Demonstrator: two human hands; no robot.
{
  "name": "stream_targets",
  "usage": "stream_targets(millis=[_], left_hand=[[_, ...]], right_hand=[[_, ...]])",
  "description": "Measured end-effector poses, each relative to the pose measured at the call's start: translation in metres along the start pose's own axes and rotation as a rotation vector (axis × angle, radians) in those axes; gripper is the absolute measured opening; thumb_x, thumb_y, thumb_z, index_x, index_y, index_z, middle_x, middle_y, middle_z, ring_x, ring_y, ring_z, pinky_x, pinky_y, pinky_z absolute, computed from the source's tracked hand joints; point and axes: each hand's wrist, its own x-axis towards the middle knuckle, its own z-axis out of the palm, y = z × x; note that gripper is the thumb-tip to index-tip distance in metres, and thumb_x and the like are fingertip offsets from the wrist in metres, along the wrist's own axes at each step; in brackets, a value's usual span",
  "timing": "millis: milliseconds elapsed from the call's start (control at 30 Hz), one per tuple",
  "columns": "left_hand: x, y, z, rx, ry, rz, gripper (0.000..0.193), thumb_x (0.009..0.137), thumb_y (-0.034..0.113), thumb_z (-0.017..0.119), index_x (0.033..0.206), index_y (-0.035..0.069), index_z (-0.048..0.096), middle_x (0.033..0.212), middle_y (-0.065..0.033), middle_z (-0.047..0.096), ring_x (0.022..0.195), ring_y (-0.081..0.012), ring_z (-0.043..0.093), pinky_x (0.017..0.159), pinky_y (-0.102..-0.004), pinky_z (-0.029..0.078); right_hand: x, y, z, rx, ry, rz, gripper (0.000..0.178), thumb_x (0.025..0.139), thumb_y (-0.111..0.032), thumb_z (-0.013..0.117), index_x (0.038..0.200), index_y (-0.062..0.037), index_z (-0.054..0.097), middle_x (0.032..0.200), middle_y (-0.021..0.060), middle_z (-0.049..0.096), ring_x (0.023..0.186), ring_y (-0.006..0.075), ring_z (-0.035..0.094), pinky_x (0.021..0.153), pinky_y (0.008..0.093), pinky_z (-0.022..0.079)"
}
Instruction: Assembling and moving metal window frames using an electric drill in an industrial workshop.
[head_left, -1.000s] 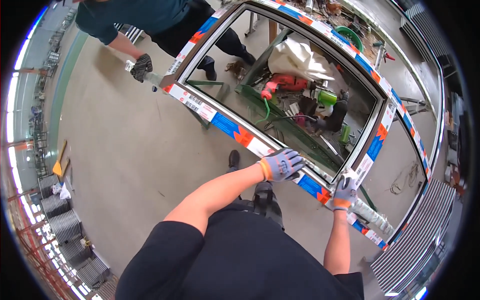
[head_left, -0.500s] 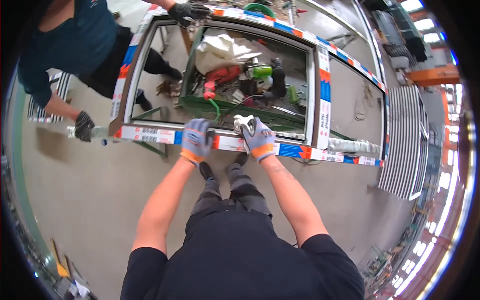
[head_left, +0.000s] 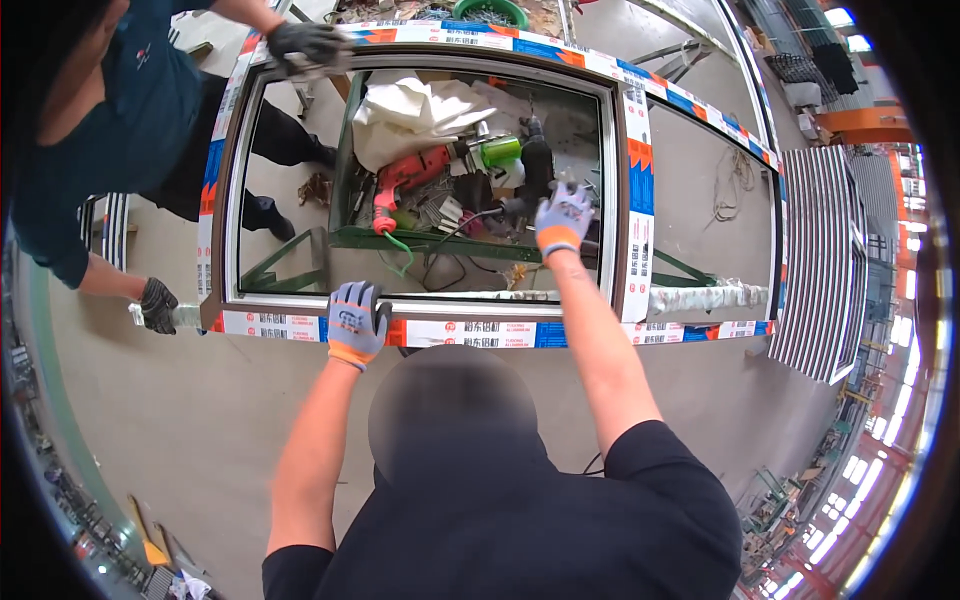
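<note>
A large window frame (head_left: 485, 334), its rails wrapped in printed white, blue and orange film, lies level in front of me. My left hand (head_left: 355, 318), in a grey and orange glove, has its fingers hooked over the near rail. Over the large opening my right hand (head_left: 566, 215) is stretched out with fingers apart, nothing visible in it. Beyond its fingertips lies a black-handled power tool (head_left: 537, 160). A green power tool (head_left: 498, 151), a red drill (head_left: 410, 172) and a crumpled white cloth (head_left: 415, 110) show through the opening, on a green stand.
At the left stands a co-worker, with one dark-gloved hand (head_left: 308, 48) at the far left corner and the other (head_left: 159, 306) by the near left corner. Stacked striped profiles (head_left: 815, 260) are on the right. A green bowl (head_left: 490, 12) sits beyond the far rail.
My right hand has left the near rail and reached forward over the opening. The crumpled white material it held is gone from it; a white patch now shows beside the green tool.
</note>
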Motion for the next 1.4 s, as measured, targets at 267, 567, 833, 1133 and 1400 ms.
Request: stream_targets(millis=[267,567,833,1133,1400], left_hand=[[0.022,0.009,0.011,-0.009,-0.016,0.051,0.036,0.077,0.022,0.065,0.109,0.007,0.059,0.11,-0.0137,0.057,0.107,-0.0341,0.051,0.094,-0.0461,0.039],[-0.02,-0.015,-0.01,0.095,-0.047,-0.085,0.036,0.077,0.021,0.064,0.11,0.007,0.059,0.108,-0.014,0.057,0.104,-0.0347,0.052,0.093,-0.0472,0.04],[0.007,0.009,0.002,0.044,-0.053,-0.001,0.036,0.078,0.022,0.065,0.111,0.009,0.06,0.109,-0.014,0.059,0.105,-0.0346,0.052,0.092,-0.0473,0.04],[-0.008,0.003,0.006,-0.136,0.134,0.197,0.029,0.081,0.019,0.062,0.107,0.007,0.06,0.105,-0.0156,0.059,0.103,-0.0353,0.052,0.09,-0.0474,0.04],[-0.085,0.142,-0.075,-1.933,-0.029,-0.134,0.052,0.099,0.044,0.047,0.13,0.003,0.053,0.12,-0.0078,0.062,0.107,-0.0185,0.059,0.096,-0.0332,0.044]], right_hand=[[0.023,0.015,0.244,1.319,-0.323,0.995,0.054,0.075,-0.054,0.072,0.086,-0.0007,0.069,0.085,0.0178,0.069,0.076,0.0331,0.064,0.069,0.0379,0.051],[0.01,-0.082,0.178,1.862,-0.673,1.411,0.02,0.087,-0.03,0.057,0.088,-0.0099,0.059,0.084,0.007,0.062,0.077,0.0293,0.06,0.072,0.0501,0.048],[-0.041,-0.004,0.021,2.398,-0.254,1.247,0.022,0.082,-0.009,0.062,0.068,-0.0146,0.046,0.058,-0.0007,0.039,0.049,0.0146,0.045,0.049,0.0285,0.043],[-0.23,-0.012,-0.16,2.104,-0.093,0.803,0.016,0.084,-0.007,0.054,0.068,-0.0039,0.053,0.058,0.0012,0.046,0.052,0.0113,0.046,0.048,0.0252,0.037],[-0.397,-0.064,-0.22,1.847,0.029,0.613,0.027,0.07,0.003,0.063,0.097,-0.0023,0.062,0.081,0.0032,0.063,0.07,0.0126,0.06,0.06,0.0258,0.048]])
